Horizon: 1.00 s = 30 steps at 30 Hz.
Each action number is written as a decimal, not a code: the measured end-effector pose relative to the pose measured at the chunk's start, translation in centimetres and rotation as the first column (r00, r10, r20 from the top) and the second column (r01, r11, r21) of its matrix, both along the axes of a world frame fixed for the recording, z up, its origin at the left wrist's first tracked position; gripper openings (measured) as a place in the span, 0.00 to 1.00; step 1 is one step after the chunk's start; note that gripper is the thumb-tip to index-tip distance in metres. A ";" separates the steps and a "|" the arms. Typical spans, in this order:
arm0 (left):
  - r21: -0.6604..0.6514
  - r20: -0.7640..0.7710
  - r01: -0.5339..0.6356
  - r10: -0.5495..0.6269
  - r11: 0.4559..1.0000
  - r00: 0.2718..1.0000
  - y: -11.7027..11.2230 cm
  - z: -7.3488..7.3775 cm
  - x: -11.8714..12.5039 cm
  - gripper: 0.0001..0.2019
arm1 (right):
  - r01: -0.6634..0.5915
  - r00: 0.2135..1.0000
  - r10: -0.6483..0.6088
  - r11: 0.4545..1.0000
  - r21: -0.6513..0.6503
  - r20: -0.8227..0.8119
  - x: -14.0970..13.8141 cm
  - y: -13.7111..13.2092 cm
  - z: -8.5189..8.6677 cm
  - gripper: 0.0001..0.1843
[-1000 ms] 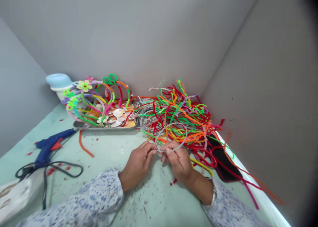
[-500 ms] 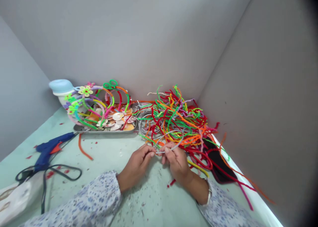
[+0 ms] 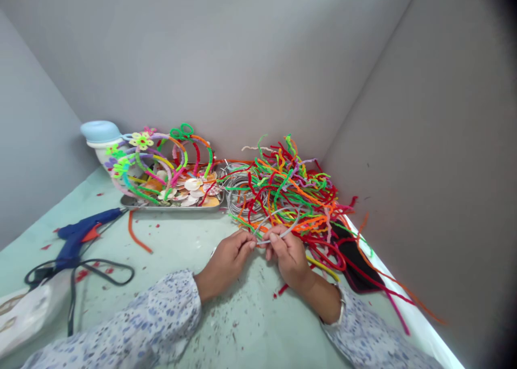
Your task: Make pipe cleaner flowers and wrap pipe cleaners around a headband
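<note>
The pale green table (image 3: 173, 261) carries everything, with supplies banked along its back edge, presumably to leave the front for handwork. A tangled heap of fuzzy stems (image 3: 294, 188) takes the back right corner, within easy reach. Left of it along the back edge sits a tray (image 3: 177, 209), where decorated hoops (image 3: 163, 162) stand propped among shells (image 3: 193, 184), perhaps so their flowers (image 3: 141, 140) are not crushed. A glue gun (image 3: 72, 239) lies near the left edge, nozzle toward the tray. The left hand (image 3: 228, 258) and right hand (image 3: 291, 256) meet at the middle, in front of the heap, both pinching the near side of a thin grey ring (image 3: 263, 242) between thumb and fingers; so light a hold probably suits a springy curve. Whether its ends meet is too small to tell. As for materials, the table's covering looks smooth, flecked with red scraps (image 3: 82, 275); the stems are plush and kinked; the tray is shallow, metallic and round-cornered; the gun seems to be blue plastic; wire coils (image 3: 232, 202) beside the heap gleam silvery; the held ring is bare and slim; the shells are rounded and hard-looking.
</note>
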<state>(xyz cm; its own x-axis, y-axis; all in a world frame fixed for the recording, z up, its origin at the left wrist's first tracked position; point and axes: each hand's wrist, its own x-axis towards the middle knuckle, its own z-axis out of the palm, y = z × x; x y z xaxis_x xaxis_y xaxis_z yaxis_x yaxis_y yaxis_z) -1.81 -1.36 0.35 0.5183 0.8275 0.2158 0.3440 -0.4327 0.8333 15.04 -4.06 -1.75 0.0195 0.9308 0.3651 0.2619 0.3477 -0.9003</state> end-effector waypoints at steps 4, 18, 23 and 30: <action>0.005 -0.010 0.002 -0.002 1.000 1.000 0.1 -0.2 0.0 0.12 | -0.013 1.000 0.013 1.000 0.002 0.008 0.1 0.1 -0.1 0.15; -0.032 0.064 0.027 -0.025 0.999 0.998 0.2 -0.6 -0.2 0.14 | 0.031 0.999 -0.032 0.999 0.020 0.019 0.1 0.0 -0.3 0.14; -0.045 0.059 0.021 -0.018 0.999 0.998 0.3 -0.6 0.0 0.13 | 0.044 0.995 -0.048 0.998 0.048 0.083 0.2 0.0 0.1 0.14; -0.108 0.100 -0.010 0.021 0.994 0.995 0.1 -0.3 0.2 0.13 | 0.047 0.997 -0.048 0.999 0.021 0.063 0.1 -0.2 0.5 0.16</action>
